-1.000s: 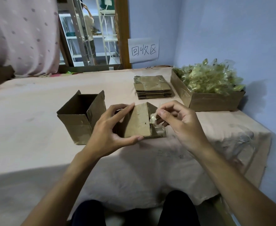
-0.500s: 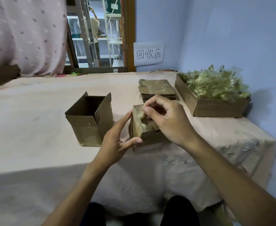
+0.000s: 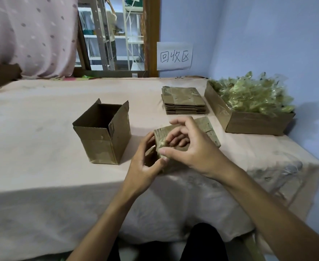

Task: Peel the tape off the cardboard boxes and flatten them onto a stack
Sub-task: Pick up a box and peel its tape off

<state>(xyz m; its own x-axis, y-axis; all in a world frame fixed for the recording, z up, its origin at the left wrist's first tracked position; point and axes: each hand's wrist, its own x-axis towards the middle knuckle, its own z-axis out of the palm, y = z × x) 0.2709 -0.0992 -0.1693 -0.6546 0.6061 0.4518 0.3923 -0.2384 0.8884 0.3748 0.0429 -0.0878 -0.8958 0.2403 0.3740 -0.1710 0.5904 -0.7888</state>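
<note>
Our R hand [image 3: 190,147] sits over the small box [image 3: 209,129], fingers curled, not spread. Thumb tip and bent fingers pinch the crinkled tape [image 3: 161,145] at the box's near-left top corner; index arches above, not touching much that we can see. Can't tell how much of the tape is lifted.

Our L hand [image 3: 145,164] grips the same small box from its left side: thumb lies along the near edge just under the R thumb, other fingers wrap the left face, partly hidden.

Small box rests on the table [image 3: 42,147], near the front edge, roughly center-right, tilted a bit.

Open box [image 3: 102,136] stands upright to the left, flaps up, apart from both hands. Stack [image 3: 184,100] of flattened cardboard lies farther back, behind the small box. Just right of it, a tray box [image 3: 249,125] holds a heap of tape wads [image 3: 252,95], against the blue wall. Paper sign [image 3: 174,56] w/ handwritten characters hangs on the wall above the stack.
</note>
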